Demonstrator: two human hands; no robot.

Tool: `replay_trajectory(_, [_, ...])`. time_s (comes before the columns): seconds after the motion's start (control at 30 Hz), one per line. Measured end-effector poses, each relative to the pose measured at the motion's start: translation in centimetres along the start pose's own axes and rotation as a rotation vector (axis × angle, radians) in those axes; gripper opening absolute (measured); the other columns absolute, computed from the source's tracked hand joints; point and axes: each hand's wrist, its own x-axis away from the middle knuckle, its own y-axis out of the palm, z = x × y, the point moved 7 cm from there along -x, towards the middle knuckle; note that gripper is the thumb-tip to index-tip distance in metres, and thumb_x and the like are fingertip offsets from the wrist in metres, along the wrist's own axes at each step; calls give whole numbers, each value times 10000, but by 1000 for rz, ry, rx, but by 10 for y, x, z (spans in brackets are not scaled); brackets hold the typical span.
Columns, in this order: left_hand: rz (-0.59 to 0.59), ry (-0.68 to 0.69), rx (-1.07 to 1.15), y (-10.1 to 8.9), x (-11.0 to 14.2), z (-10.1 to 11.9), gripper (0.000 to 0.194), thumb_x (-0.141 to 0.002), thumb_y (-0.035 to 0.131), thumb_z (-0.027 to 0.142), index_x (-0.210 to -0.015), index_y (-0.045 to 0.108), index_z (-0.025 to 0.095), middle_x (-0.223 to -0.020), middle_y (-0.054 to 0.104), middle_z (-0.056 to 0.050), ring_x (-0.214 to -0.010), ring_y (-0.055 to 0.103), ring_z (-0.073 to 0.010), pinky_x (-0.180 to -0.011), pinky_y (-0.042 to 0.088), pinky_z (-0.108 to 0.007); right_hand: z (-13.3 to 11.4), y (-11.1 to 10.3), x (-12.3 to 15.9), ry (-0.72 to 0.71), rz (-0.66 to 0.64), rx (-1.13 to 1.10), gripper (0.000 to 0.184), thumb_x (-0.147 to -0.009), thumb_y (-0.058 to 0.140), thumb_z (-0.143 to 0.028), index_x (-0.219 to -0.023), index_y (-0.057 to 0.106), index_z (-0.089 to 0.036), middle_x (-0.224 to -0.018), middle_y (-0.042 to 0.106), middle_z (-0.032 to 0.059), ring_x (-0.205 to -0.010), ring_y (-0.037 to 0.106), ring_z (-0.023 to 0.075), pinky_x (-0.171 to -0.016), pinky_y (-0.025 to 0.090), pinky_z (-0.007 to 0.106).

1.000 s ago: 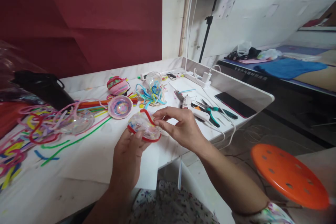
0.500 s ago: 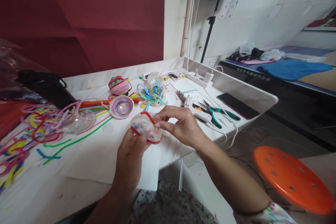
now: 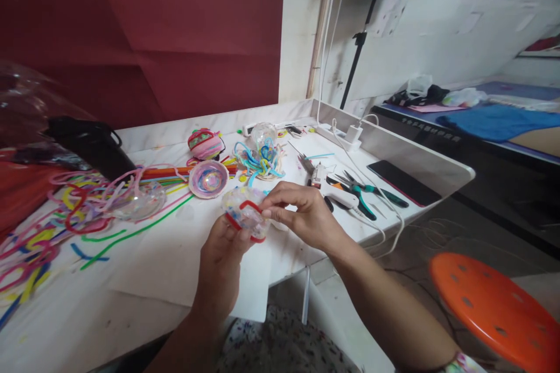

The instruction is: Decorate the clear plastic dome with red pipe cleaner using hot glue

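My left hand point(image 3: 225, 253) is closed around the lower left side of a clear plastic half-ball point(image 3: 234, 198) with coloured specks on it. A red pipe cleaner point(image 3: 251, 204) runs along the lower rim of the half-ball and bends across its face. Thumb and fingertips of my right hand point(image 3: 295, 210) pinch the pipe cleaner's end at the right of the half-ball. Just beyond my hands lies a bowl-shaped piece point(image 3: 208, 179) lined with coiled pink and purple strands. Under my hands is a sheet of white paper point(image 3: 175, 268).
Loose pipe cleaners point(image 3: 39, 245) are heaped at left beside another clear half-ball point(image 3: 146, 201). A colourful wrapped ball point(image 3: 205, 143) stands behind. At right lie a glue gun point(image 3: 335, 191), green-handled pliers point(image 3: 363, 201), a phone point(image 3: 402, 182) and a power strip point(image 3: 339, 137). An orange stool point(image 3: 494, 309) is below.
The red pipe cleaner's free part has come down across the half-ball's face, its bend now lower. Both hands keep their grip. The whole view has shifted slightly.
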Motion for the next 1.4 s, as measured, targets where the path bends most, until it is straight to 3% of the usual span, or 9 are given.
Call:
replay_trajectory(0.17, [8, 14, -16, -2, 2, 1, 346, -795, 786, 379, -1091, 727, 211, -1004, 781, -80, -947, 713, -230, -859, 549, -344, 9, 4, -2, 161, -31, -118, 146, -831, 779, -308, -770, 759, -177, -750, 700, 22, -679, 623, 130, -593, 477, 248])
replay_trajectory(0.3, [25, 31, -16, -1, 3, 3, 317, -807, 768, 426, -1030, 736, 203, -986, 773, -84, -902, 698, -222, -767, 532, -314, 24, 12, 1, 379, -51, -334, 276, -701, 865, -379, -753, 708, -158, -664, 659, -12, -589, 581, 104, -550, 455, 231])
replay_trajectory(0.4, [99, 27, -21, -3, 3, 3, 314, -757, 807, 445, -932, 736, 194, -872, 760, -61, -801, 677, -196, -692, 519, -288, 31, 18, 2, 497, -56, -421, 344, -609, 905, -334, -784, 669, -155, -647, 639, -33, -573, 561, 88, -550, 443, 218])
replay_trajectory(0.57, [243, -24, -34, -7, 1, -1, 347, -644, 885, 390, -868, 722, 181, -809, 761, -33, -736, 672, -177, -646, 516, -264, 32, 22, 4, 585, -26, -435, 373, -552, 903, -268, -772, 621, -163, -637, 621, -49, -567, 551, 82, -577, 446, 227])
replay_trajectory(0.83, [402, -5, 2, -10, -2, -2, 305, -581, 877, 276, -799, 695, 163, -716, 730, 7, -633, 636, -136, -579, 488, -234, 30, 30, 8, 639, 19, -416, 441, -491, 937, -290, -748, 598, -175, -601, 596, -63, -539, 517, 86, -548, 428, 227])
replay_trajectory(1.03, [424, 16, 12, -11, -9, -3, 273, -570, 835, 238, -787, 687, 162, -700, 717, 15, -625, 641, -144, -575, 487, -239, 30, 34, 11, 595, 25, -418, 378, -540, 910, -300, -749, 621, -176, -608, 563, -65, -563, 502, 89, -555, 417, 228])
replay_trajectory(1.17, [461, -12, 70, -11, -14, -1, 262, -537, 815, 220, -757, 687, 157, -648, 689, 31, -594, 623, -135, -575, 482, -237, 27, 37, 16, 490, 6, -389, 174, -708, 783, -259, -802, 666, -171, -672, 600, -34, -594, 523, 100, -559, 422, 232])
replay_trajectory(1.27, [409, -27, 122, -6, -18, 1, 256, -558, 791, 227, -784, 693, 158, -664, 695, 18, -667, 669, -177, -626, 509, -268, 18, 31, 20, 349, 74, -178, 48, -819, 666, -181, -854, 699, -172, -773, 663, 15, -677, 596, 131, -599, 458, 252])
replay_trajectory(1.4, [384, -55, 143, -3, -20, 1, 248, -564, 777, 236, -784, 686, 166, -679, 698, 10, -691, 679, -190, -653, 521, -285, -4, 32, 26, 82, 128, 157, 131, -891, 606, -106, -906, 714, -178, -833, 667, 46, -781, 631, 165, -673, 496, 272])
